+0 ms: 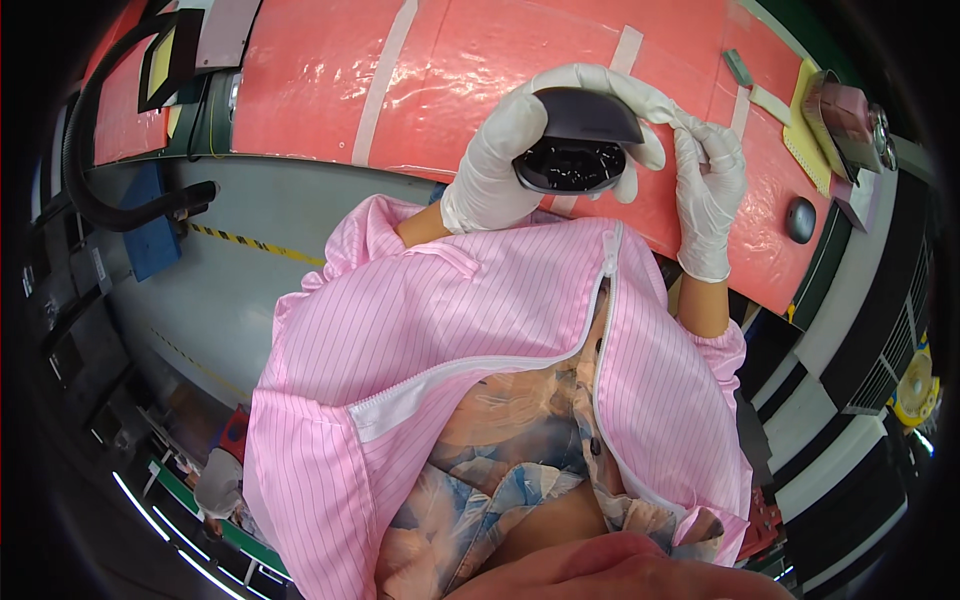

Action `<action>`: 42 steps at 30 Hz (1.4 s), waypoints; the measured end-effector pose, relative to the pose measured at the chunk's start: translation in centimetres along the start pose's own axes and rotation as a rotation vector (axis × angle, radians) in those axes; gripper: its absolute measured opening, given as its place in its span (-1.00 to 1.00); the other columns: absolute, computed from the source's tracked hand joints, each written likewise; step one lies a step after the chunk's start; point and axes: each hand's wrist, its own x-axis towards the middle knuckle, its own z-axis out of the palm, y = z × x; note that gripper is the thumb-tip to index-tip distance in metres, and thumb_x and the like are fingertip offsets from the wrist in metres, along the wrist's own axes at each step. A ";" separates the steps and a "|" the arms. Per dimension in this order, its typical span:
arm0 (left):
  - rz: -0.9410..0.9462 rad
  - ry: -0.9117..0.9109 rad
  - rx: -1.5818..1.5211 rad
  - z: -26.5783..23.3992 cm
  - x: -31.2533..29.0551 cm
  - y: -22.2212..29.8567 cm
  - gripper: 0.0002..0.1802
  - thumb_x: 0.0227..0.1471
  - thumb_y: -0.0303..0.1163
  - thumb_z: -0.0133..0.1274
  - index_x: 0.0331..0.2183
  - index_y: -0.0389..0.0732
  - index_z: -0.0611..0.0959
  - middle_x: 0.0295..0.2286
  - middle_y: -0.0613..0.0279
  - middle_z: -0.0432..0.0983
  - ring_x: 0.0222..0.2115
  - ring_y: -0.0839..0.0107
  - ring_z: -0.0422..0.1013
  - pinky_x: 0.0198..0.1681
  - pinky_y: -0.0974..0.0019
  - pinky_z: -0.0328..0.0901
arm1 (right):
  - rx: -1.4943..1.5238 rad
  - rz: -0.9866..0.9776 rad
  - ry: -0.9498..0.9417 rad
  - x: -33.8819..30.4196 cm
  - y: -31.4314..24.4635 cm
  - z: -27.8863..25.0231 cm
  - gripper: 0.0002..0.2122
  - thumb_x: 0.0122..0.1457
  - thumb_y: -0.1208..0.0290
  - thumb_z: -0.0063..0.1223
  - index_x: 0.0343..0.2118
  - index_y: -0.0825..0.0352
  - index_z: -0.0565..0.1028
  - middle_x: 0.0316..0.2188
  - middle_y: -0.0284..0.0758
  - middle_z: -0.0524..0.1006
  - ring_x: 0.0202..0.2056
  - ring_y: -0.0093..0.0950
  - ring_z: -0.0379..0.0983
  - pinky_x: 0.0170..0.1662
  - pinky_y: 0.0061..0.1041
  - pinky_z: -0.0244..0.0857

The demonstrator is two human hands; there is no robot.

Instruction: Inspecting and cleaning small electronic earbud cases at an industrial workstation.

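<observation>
My left hand (pixel 500 150), in a white glove, holds a small dark glossy case (pixel 585 115), which looks like an earbud case. Its lid is raised, and a shiny black inside (pixel 572 165) faces me. The thumb presses its left side while the fingers curl over and behind it. My right hand (pixel 710 180), also gloved, has its fingers pinched together at the tip of my left index finger. Whether something small is between those fingertips cannot be made out. A second dark rounded case (pixel 800 219), closed, lies on the red mat (pixel 470 70) to the right.
Pale tape strips (pixel 385 80) cross the mat. At the far right are a green block (pixel 737 67), a yellow pad (pixel 803 130) and a pink-and-metal item (pixel 850 115). A black hose (pixel 75 150) arches at the left. Another person (pixel 218 485) appears at lower left.
</observation>
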 end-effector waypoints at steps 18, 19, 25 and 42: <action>-0.179 0.180 -0.796 -0.4 0.2 0.1 -0.10 0.10 0.33 -0.43 -0.03 -0.41 0.35 -0.22 -0.06 0.41 -0.33 0.16 0.44 -0.49 0.35 0.38 | -0.134 0.151 -0.062 -0.1 -0.8 0.0 -0.84 0.10 0.56 0.11 -0.24 0.33 0.59 -0.44 -0.39 0.42 -0.39 -0.61 0.31 -0.31 -0.66 0.20; -0.214 0.266 -0.973 -0.4 0.4 0.4 -0.11 0.11 0.31 -0.46 -0.07 -0.41 0.38 -0.24 -0.07 0.45 -0.37 0.15 0.47 -0.46 0.30 0.42 | -0.148 0.140 -0.068 0.0 -0.7 0.0 -0.85 0.10 0.56 0.11 -0.24 0.33 0.59 -0.44 -0.39 0.43 -0.40 -0.62 0.31 -0.32 -0.65 0.21; -0.220 0.228 -0.908 -0.7 0.0 0.5 -0.14 0.13 0.27 -0.42 -0.01 -0.41 0.30 -0.20 -0.04 0.39 -0.28 0.14 0.40 -0.40 0.30 0.38 | -0.168 0.118 -0.065 0.0 -0.7 -0.1 -0.85 0.10 0.57 0.11 -0.25 0.34 0.59 -0.45 -0.39 0.43 -0.41 -0.62 0.31 -0.33 -0.65 0.21; -0.031 0.098 -0.212 0.3 -0.3 0.7 -0.04 0.01 0.32 -0.20 0.05 -0.45 0.31 -0.25 -0.13 0.50 -0.31 0.18 0.52 -0.45 0.33 0.41 | -0.126 0.017 -0.013 0.1 -0.2 0.2 -0.81 0.06 0.55 0.14 -0.23 0.23 0.61 -0.58 -0.42 0.37 -0.55 -0.64 0.21 -0.46 -0.65 0.16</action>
